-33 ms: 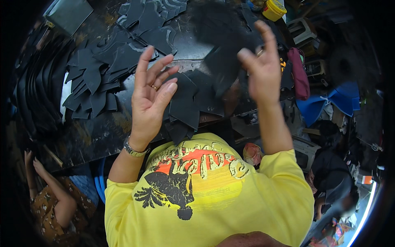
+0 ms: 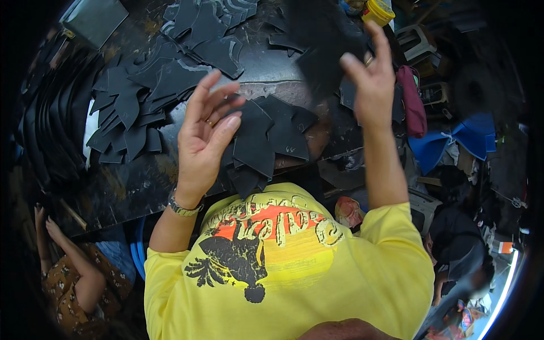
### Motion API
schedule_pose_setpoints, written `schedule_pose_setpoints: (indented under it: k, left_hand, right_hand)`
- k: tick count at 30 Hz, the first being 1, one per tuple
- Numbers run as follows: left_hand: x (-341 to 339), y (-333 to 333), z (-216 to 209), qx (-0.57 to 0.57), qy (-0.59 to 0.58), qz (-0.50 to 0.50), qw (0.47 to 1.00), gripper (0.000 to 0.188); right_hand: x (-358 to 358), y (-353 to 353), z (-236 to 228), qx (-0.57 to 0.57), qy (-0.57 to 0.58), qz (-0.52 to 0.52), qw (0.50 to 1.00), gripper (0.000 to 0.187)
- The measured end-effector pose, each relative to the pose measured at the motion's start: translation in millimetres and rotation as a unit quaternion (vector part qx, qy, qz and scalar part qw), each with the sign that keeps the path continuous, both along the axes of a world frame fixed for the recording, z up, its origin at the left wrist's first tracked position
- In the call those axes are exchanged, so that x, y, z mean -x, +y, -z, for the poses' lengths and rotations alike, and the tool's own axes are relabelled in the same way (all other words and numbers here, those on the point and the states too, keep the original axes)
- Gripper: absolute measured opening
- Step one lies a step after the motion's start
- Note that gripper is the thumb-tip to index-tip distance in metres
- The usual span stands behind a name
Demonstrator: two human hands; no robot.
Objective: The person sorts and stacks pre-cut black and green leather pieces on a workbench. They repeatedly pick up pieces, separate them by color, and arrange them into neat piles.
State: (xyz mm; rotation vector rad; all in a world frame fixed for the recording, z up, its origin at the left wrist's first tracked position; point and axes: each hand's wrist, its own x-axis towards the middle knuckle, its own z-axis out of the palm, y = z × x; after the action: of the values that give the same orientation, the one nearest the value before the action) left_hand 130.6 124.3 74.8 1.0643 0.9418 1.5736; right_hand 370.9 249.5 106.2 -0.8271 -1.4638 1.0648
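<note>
My left hand (image 2: 201,136) is raised over the table's near side, its fingers apart and slightly curled with nothing in them. Below and beside it lie several flat black cut pieces (image 2: 253,141), sheet-like with curved and pointed outlines. My right hand (image 2: 374,90) is up at the right, gripping a dark black cut piece (image 2: 326,65) that is smeared by motion. Thumb and forefinger show, while the other fingers are hidden.
Overlapping black cut pieces (image 2: 124,102) spread across the table's left and far side. Long curved black strips (image 2: 51,124) are stacked at far left. A yellow bucket (image 2: 378,12) and maroon cloth item (image 2: 412,102) sit right. Another person's arms (image 2: 73,243) show lower left.
My right hand has moved up and to the right, and the black piece with it, uncovering more of the pieces below. My left hand has shifted slightly left and down.
</note>
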Motion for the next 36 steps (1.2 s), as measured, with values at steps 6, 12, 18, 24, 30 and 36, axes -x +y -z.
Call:
schedule_pose_setpoints:
  k: [6,12,18,24,30,36]
  left_hand:
    - [19.9,-16.9,19.3,0.021,0.076,0.015,0.997,0.025]
    - [28.4,-31.8,25.7,0.036,0.109,-0.024,0.993,0.020]
    - [43.4,-40.0,27.4,0.047,0.117,-0.066,0.990,0.019]
    - [47.2,-40.4,41.0,0.074,0.220,-0.122,0.965,0.022]
    - [46.4,-36.0,44.4,0.032,0.333,-0.128,0.933,0.029]
    - [37.0,-31.3,45.5,0.086,0.260,-0.115,0.955,0.060]
  right_hand:
    - [-46.2,151.2,30.8,-0.154,-0.456,0.244,0.842,0.057]
    - [-50.4,206.8,71.8,-0.183,-0.633,0.206,0.723,0.066]
    - [-57.8,216.9,94.3,-0.162,-0.449,0.141,0.868,0.082]
    - [-17.6,117.8,50.4,-0.005,-0.153,0.012,0.988,0.080]
    - [20.4,-16.9,49.8,0.073,-0.144,-0.191,0.968,0.053]
    - [33.9,-51.2,52.3,0.041,-0.235,-0.120,0.964,0.073]
